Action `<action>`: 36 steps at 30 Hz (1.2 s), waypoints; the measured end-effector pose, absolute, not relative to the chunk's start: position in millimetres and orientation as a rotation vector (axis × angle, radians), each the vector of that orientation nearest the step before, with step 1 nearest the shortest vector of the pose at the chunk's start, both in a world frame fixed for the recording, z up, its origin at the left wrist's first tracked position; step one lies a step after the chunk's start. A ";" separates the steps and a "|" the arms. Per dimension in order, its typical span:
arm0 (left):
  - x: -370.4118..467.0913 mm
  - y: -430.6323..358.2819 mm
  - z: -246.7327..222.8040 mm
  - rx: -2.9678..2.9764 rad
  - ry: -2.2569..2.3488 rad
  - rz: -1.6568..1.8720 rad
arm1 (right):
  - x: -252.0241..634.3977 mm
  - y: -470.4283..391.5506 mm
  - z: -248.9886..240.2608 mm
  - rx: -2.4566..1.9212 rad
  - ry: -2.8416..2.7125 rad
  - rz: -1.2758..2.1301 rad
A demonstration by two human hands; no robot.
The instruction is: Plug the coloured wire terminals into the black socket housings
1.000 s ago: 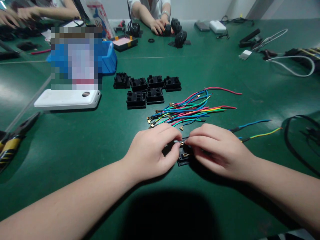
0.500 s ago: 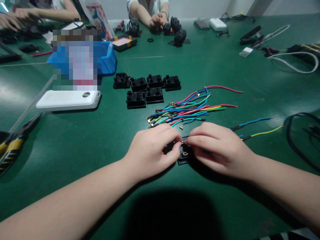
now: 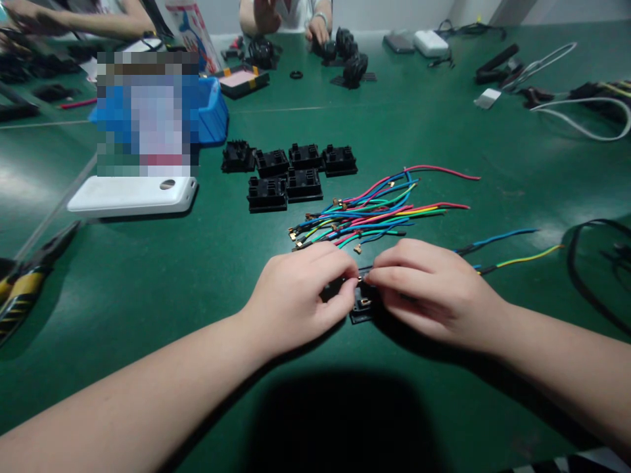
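Both my hands meet over a black plastic socket (image 3: 363, 314) with small metal tabs, which rests on the green table. My left hand (image 3: 308, 289) is closed, its thumb and forefinger pinching at the socket's left side. From the right, my right hand (image 3: 434, 289) is closed on the same socket, its fingertips beside a metal tab; the exact pinch point is hidden. A blue wire (image 3: 507, 238) and a yellow-green wire (image 3: 535, 257) come out from behind my right hand. Just beyond my fingers lies a bundle of coloured wires (image 3: 365, 213) with brass terminals.
Several more black sockets (image 3: 304, 186) stand beyond the wires. To the left are a white power bank (image 3: 133, 196), a blue bin (image 3: 213, 112) and yellow-black pliers (image 3: 32, 282). A black cable (image 3: 574, 263) curves at right. Co-workers' hands (image 3: 318, 27) are across the table.
My hands and the socket keep almost the same position. Across the table, a co-worker's two hands have moved apart, one of them lifting. The view has shifted slightly.
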State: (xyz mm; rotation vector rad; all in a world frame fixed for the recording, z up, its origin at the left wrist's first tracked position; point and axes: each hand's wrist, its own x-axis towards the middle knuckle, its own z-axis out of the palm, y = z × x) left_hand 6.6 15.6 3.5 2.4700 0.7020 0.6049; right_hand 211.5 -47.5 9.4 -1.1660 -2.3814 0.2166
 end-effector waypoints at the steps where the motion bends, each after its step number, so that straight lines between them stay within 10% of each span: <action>1: 6.6 15.7 3.7 2.466 0.703 0.604 | 211.6 -47.5 9.5 -1.167 -2.382 0.214; 36: 7.5 14.5 4.9 2.349 0.789 0.577 | 211.8 -47.7 9.8 -1.194 -2.317 0.125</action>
